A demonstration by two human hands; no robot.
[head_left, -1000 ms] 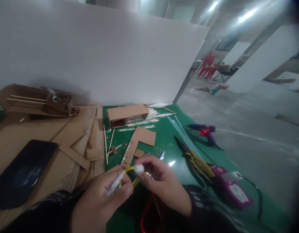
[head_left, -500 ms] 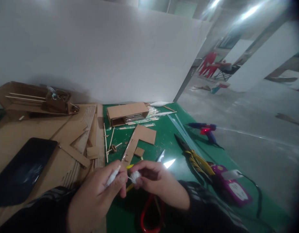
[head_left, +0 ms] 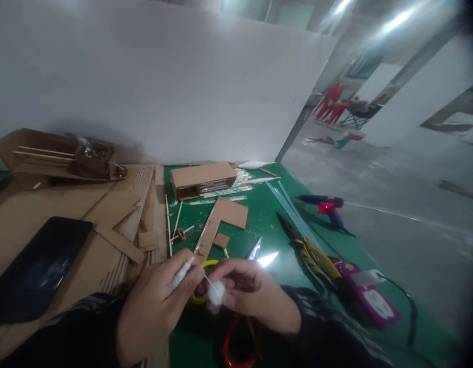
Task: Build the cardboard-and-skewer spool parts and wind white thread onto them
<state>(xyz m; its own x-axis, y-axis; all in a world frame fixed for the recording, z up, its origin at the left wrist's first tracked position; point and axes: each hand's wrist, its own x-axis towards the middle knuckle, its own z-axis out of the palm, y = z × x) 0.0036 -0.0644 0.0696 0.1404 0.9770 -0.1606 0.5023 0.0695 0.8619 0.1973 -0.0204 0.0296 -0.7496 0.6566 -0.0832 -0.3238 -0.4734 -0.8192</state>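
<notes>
My left hand [head_left: 155, 306] is closed on a thin stick wound with white thread [head_left: 179, 278], its bare tip poking out above the fingers. In my right hand [head_left: 259, 294], a small ball of white thread [head_left: 216, 293] is pinched between thumb and fingers. A short strand runs between the ball and the left fingertips. Just behind the fingers lies a yellow ring [head_left: 210, 263], partly covered by both hands. Scissors with red handles [head_left: 225, 347] and shiny blades [head_left: 254, 249] lie under my right hand, which hides their middle.
Cardboard cutouts [head_left: 236, 212], thin sticks [head_left: 177, 220] and a cardboard box [head_left: 203, 176] lie ahead on the green table. Pliers [head_left: 311, 253], a glue gun [head_left: 324, 202] and a purple power strip [head_left: 370, 296] are rightward. Left are cardboard sheets and a black tablet-like slab [head_left: 40, 271].
My right hand has shifted slightly down with the ball of thread, and the ball has turned. The hands have parted a little, so more of the yellow ring shows.
</notes>
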